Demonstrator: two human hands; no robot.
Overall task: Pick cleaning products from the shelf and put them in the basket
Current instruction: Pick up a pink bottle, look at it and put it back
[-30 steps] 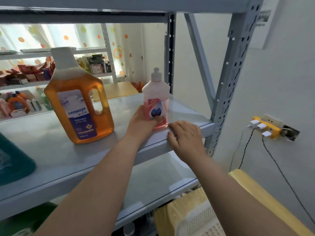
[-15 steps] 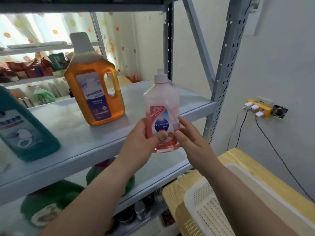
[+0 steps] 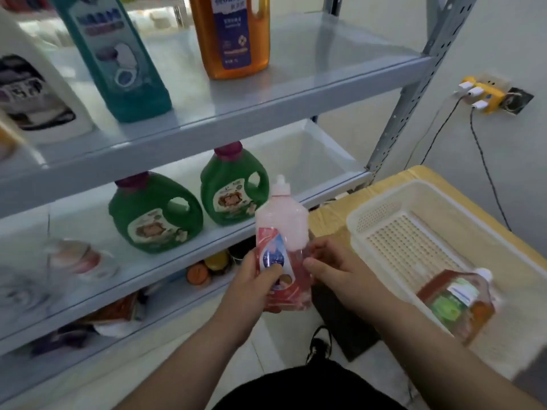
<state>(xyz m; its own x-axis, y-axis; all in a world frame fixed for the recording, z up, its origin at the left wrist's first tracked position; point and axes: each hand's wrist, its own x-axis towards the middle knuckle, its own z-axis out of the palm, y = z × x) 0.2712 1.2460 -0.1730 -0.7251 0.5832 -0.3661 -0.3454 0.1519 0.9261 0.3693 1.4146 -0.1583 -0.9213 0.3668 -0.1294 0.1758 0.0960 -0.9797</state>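
A pink squeeze bottle (image 3: 282, 220) with a white cap is held upright in front of the lower shelf. My left hand (image 3: 254, 287) grips its lower half, thumb across the label. My right hand (image 3: 334, 267) touches the bottle's right side with its fingertips. The white perforated basket (image 3: 381, 214) stands to the right on a yellow table. One orange bottle (image 3: 457, 303) with a green label lies in the basket's near corner.
The grey metal shelf (image 3: 266, 105) carries an orange jug (image 3: 233, 34), a teal bottle (image 3: 118, 57) and a white jug (image 3: 32, 84) on top. Two green jugs (image 3: 233, 187) stand one level lower. A yellow power adapter (image 3: 485, 96) with cables hangs on the right wall.
The pink bottle came off the upper shelf and moved down and right toward the basket, held by both hands. The camera tilted down, bringing the basket and lower shelves into view.
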